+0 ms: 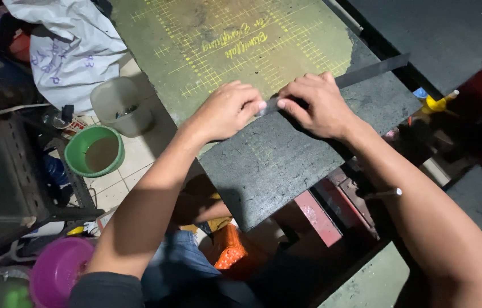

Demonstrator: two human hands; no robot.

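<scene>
Together, both hands: pressing on the metal ruler [366,73]
Left hand [227,108]: fingers bent, holding ruler's near end
Right hand [315,105]: curled over ruler
Ruler: lies across dark sheet [275,165]

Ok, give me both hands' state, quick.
Left hand: fingers curled, pressing the dark grey rubbery sheet.
Right hand: closed on the long flat metal ruler.

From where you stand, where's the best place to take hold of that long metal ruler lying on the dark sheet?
Probably the free far end of the metal ruler, from above and the right. It lies flat on the dark sheet, and the left hand and right hand cover its near end.
</scene>
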